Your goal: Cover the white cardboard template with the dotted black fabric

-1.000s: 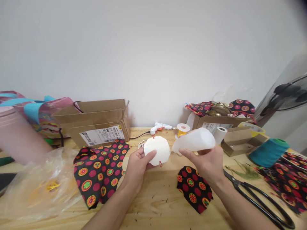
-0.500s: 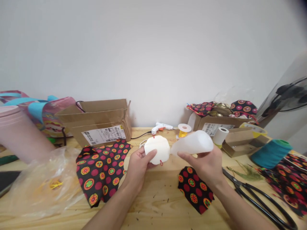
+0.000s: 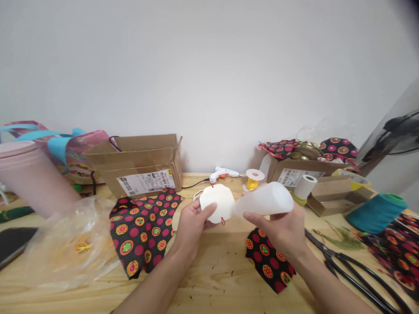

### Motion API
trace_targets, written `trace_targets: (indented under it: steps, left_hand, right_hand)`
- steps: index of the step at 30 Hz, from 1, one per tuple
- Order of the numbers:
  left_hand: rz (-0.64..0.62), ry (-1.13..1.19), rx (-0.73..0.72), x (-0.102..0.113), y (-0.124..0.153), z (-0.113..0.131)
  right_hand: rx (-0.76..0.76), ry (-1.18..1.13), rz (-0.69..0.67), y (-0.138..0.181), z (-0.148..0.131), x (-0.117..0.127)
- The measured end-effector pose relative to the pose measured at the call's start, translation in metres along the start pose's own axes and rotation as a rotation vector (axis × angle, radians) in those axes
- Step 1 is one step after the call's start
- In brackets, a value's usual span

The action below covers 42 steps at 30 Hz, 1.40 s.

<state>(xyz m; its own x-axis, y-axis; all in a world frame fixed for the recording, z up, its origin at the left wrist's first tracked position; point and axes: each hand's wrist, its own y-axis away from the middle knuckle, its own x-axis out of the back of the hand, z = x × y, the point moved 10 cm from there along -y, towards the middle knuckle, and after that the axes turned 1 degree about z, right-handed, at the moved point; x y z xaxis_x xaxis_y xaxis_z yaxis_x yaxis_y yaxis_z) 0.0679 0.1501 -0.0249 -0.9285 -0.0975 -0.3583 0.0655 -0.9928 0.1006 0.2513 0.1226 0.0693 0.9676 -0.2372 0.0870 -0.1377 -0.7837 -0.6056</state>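
Two bare hands meet near the middle of the frame, each gripping something. The left hand [image 3: 193, 222] pinches a white scalloped piece [image 3: 218, 203], thumb in front and fingers behind, probably to leave most of its face uncovered; red loops [image 3: 223, 221] stick out at its top and bottom edges. Just right of it, the right hand [image 3: 283, 229] is wrapped around a translucent bottle [image 3: 268, 198] tipped onto its side, broad base rightward. That tilt seems to point the narrower end at the piece, though it is too pale for me to tell whether they touch. Below, a small patterned cloth [image 3: 268, 261] lies on the wooden table [image 3: 209, 283] right of centre, a larger patterned cloth [image 3: 140, 231] left of centre, both seemingly within easy reach. A glue gun [image 3: 224, 173] rests at back centre; black scissors [image 3: 327, 250] lie lower right, handles toward the person, handy for the right hand.
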Motion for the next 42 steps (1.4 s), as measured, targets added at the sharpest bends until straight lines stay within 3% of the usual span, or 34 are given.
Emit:
trace_targets:
  steps: [3,6,10,14,18,23,28,32,39,42]
  left_hand:
    - [0.005,0.003,-0.002,0.0,0.0,0.001]
    - [-0.001,-0.004,0.002,-0.001,0.0,0.001]
    - [-0.007,-0.009,-0.002,-0.001,0.0,0.001]
    - [-0.008,-0.015,-0.005,-0.001,0.0,0.001]
    - [-0.001,-0.008,-0.017,-0.001,0.001,0.003]
    - [0.0,-0.018,-0.012,0.0,0.002,0.002]
    - [0.005,-0.021,-0.015,0.0,0.003,0.002]
    - [0.004,-0.02,-0.015,0.0,0.002,0.002]
    - [0.006,-0.013,-0.014,0.001,0.002,0.001]
    - [0.033,-0.003,-0.019,0.004,0.001,0.002]
  right_hand:
    - [-0.025,-0.012,0.045,0.001,0.003,0.004]
    - [-0.016,0.02,-0.023,0.002,0.001,-0.003]
    - [0.003,0.024,0.024,0.003,-0.002,0.002]
    - [0.018,0.084,-0.037,0.004,-0.005,-0.004]
    - [-0.009,0.026,0.034,0.004,-0.004,0.001]
    - [0.005,0.063,-0.041,0.007,-0.006,-0.009]
    - [-0.045,0.0,-0.009,0.007,-0.001,-0.006]
    - [-0.007,0.081,-0.021,0.006,-0.004,-0.007]
    - [-0.01,0.05,0.019,0.003,-0.002,0.0]
    - [0.0,-0.02,0.17,-0.002,0.001,0.02]
